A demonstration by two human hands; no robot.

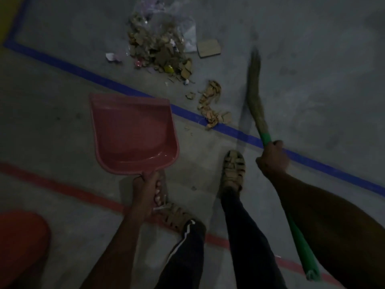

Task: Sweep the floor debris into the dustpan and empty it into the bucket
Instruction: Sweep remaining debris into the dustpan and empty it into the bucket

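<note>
Left hand [145, 191] grips empty pink dustpan [133, 134] handle, right hand [271, 159] grips broom [257, 101], debris pile [160, 49] ahead on floor.

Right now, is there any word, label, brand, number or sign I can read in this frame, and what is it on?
None can be read.
Dustpan: plain pink, no marking visible.
Broom green handle: no print visible.
Debris pile: colourful scraps and wrappers, too small and blurred to read.
Floor tape lines: plain blue and red, no text.

Bare forearms; dark trousers [245, 236], white side stripe; tan woven strappy sandals [233, 170].
</note>
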